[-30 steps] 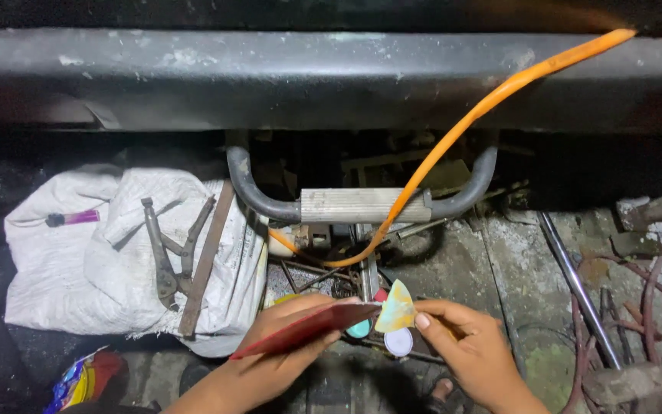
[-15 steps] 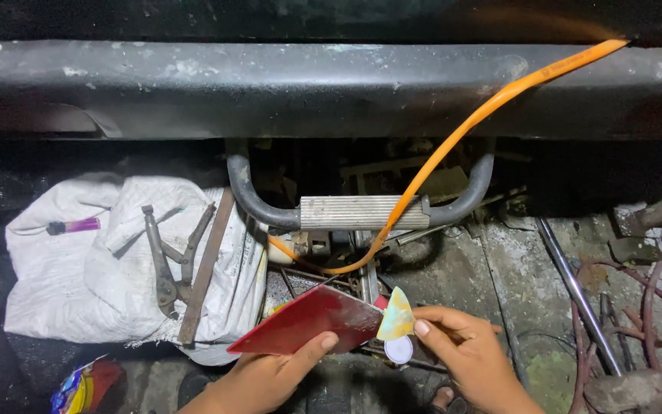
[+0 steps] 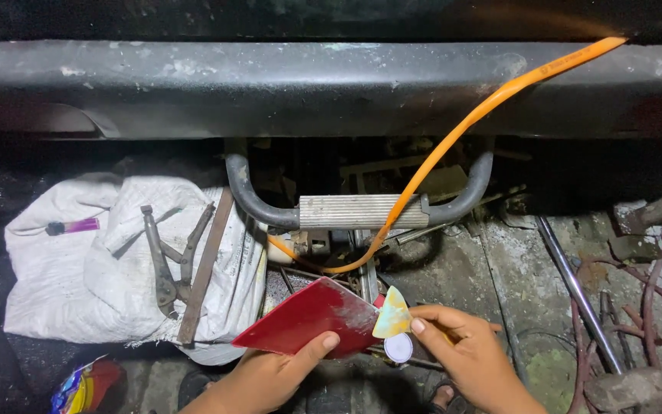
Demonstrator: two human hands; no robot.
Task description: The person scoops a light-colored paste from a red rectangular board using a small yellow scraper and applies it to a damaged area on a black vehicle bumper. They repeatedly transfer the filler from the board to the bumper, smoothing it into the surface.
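The left hand (image 3: 270, 376) comes up from the bottom edge and grips a flat red sheet (image 3: 308, 318), thumb pressed on its upper face; the fingers beneath are hidden by the sheet itself. The sheet tilts up toward the right, where its corner meets a small pale yellow-green piece (image 3: 392, 314) pinched between thumb and forefinger of the right hand (image 3: 465, 356). Just below that piece sits a small white disc (image 3: 398, 347) (whether it is held or merely lies behind the fingers cannot be made out). Both wrists are cut off by the lower frame edge, and a sandalled foot (image 3: 442, 397) shows partly between them.

Behind the hands, a ribbed grey bar with curved black ends (image 3: 362, 209) spans a dim recess full of wires and metal parts too dark to identify. An orange strap (image 3: 469, 126) runs from the upper right corner down across the bar and loops beneath it. Above, a long dark metal beam (image 3: 308, 84) crosses the whole view.

To the left lies a white sack (image 3: 78, 284) carrying pliers (image 3: 164, 257), a rusty flat bar (image 3: 204, 268) and a small purple-handled tool (image 3: 74, 227). A colourful wrapper (image 3: 78, 387) is cut off at the bottom. On the right, a metal rod (image 3: 576, 287) and reddish wire loops (image 3: 653, 314) rest on the grimy floor.
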